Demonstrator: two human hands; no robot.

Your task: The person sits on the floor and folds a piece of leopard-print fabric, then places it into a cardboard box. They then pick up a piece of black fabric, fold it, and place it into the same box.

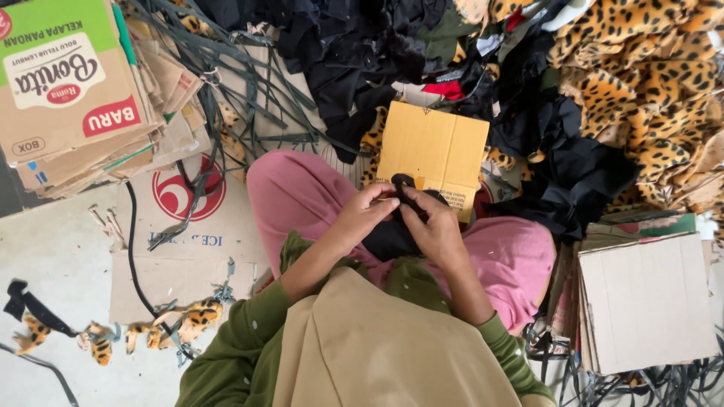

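Both hands pinch a black fabric piece over the lap.
Left hand [360, 215] and right hand [434, 226] grip the black fabric piece [396, 226]; a flat cardboard piece [437, 147] lies just beyond, a cardboard stack [645, 301] to the right.

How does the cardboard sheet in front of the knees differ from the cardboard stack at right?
The cardboard sheet is a single yellow-brown piece; the cardboard stack is many layers with a pale grey top face. The sheet lies partly over fabric scraps, just beyond both hands; the stack sits off to the side, untouched. The sheet looks smaller than the stack's top. Both are flat, roughly rectangular and corrugated.
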